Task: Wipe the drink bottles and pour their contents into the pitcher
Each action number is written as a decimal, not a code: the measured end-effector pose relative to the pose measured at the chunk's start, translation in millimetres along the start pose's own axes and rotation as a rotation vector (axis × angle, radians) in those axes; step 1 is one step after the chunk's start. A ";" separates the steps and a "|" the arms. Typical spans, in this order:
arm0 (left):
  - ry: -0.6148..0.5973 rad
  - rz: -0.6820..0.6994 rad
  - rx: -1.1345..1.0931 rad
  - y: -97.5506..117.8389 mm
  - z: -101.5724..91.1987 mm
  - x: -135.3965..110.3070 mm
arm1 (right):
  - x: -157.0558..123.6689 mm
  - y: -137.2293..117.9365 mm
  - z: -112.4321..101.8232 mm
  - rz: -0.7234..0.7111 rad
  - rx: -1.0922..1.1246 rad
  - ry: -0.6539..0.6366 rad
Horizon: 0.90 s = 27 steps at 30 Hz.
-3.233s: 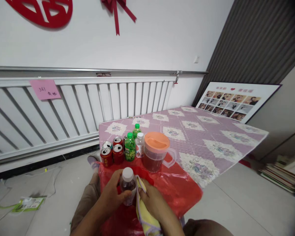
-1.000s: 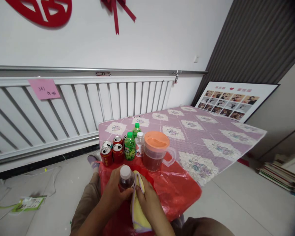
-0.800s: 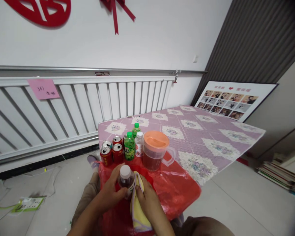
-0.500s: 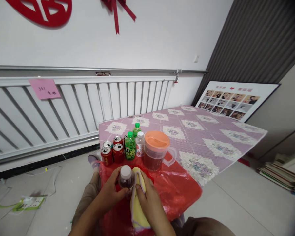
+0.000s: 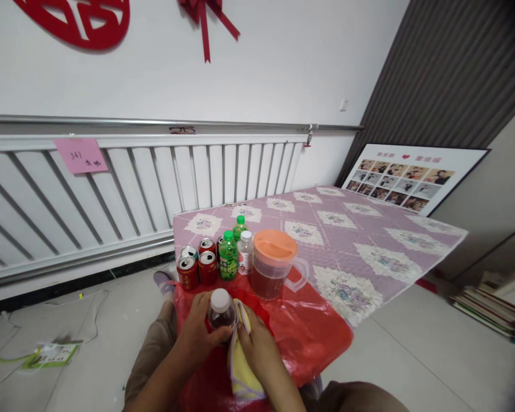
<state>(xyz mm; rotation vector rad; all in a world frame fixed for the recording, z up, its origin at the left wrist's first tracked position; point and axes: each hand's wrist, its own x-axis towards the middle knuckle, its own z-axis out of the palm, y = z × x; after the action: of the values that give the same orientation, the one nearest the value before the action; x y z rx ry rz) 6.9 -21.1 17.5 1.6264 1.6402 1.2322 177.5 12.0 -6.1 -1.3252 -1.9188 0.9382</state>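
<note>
My left hand (image 5: 199, 335) is wrapped round a small clear bottle (image 5: 221, 312) with a white cap and dark drink inside, held upright over the red plastic sheet (image 5: 309, 335). My right hand (image 5: 257, 346) presses a yellow cloth (image 5: 240, 372) against the bottle's right side. Just beyond stand red cans (image 5: 197, 266), two green bottles (image 5: 228, 256), a small clear bottle (image 5: 244, 253) and a jug (image 5: 274, 265) with an orange lid.
The low table (image 5: 347, 240) has a purple patterned cover and stretches to the right. A white radiator (image 5: 133, 183) runs along the wall behind. A photo board (image 5: 405, 174) leans at right. Books (image 5: 493, 303) and a leaflet (image 5: 51, 355) lie on the floor.
The yellow cloth has slid a little down and up along the bottle under my right hand. The bottle stays in my left hand, turned slightly.
</note>
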 end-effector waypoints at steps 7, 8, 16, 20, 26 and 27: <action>-0.078 -0.029 -0.058 8.4 -4.5 -1.7 | -1.6 3.4 0.2 -0.010 0.010 0.010; -0.109 -0.027 -0.070 9.5 -6.8 -2.0 | -1.6 3.6 0.3 -0.011 0.013 0.016; -0.074 -0.060 -0.137 -0.1 -6.0 -4.7 | -7.0 -7.1 -3.4 -0.015 0.027 0.091; 0.034 -0.039 -0.076 -2.9 3.0 -5.1 | -11.2 -28.5 -13.6 -0.071 0.039 0.167; 0.067 0.070 0.006 -5.6 8.3 -2.5 | -3.9 -18.8 -7.6 -0.066 0.013 0.162; 0.058 0.075 0.023 -5.5 8.0 -2.2 | -2.4 -12.5 -4.5 -0.050 0.008 0.133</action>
<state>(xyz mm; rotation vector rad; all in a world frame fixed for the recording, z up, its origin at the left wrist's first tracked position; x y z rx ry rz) 11.5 -20.6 8.6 1.6952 1.6476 1.3132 175.5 7.6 6.6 -1.2959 -1.8360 0.8114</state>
